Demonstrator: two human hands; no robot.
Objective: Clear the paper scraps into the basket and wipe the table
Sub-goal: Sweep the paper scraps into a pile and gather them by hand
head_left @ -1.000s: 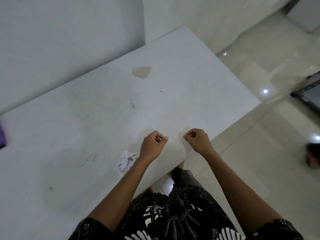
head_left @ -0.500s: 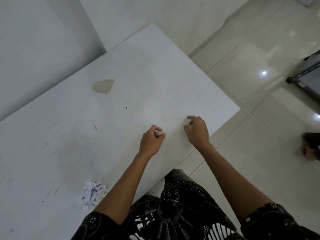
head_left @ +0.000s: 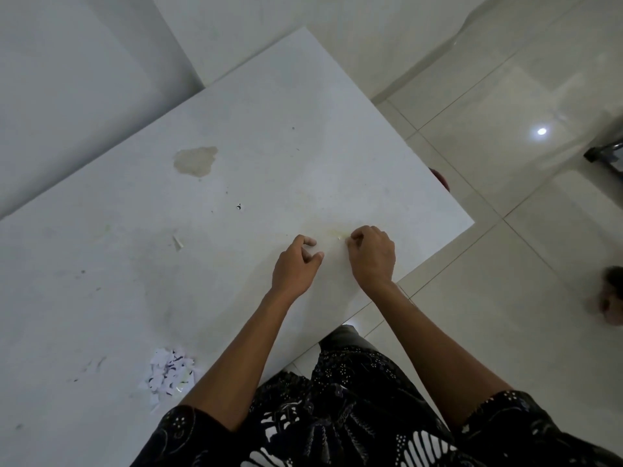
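The white table (head_left: 303,106) runs diagonally across the view. A pile of torn paper scraps (head_left: 170,372) lies near its front edge, left of my left arm. One small loose scrap (head_left: 177,242) lies mid-table, with a tiny dark speck (head_left: 239,206) beyond it. My left hand (head_left: 295,264) rests on the table, fingers curled in; nothing shows inside it. Just to its right, my right hand (head_left: 371,254) presses its fingertips together on a tiny yellowish scrap (head_left: 338,234) on the tabletop. No basket is in view.
A brownish stain (head_left: 195,161) marks the table's far part. Tiled floor (head_left: 505,79) lies right of the table's edge. Something red (head_left: 440,180) peeks out under that edge. A dark frame (head_left: 606,156) and another person's foot (head_left: 612,298) are at far right.
The view has swung, so the scrap pile now sits lower left. My right hand opened its fingers, then closed them on the table near the yellowish scrap. My left hand stayed curled.
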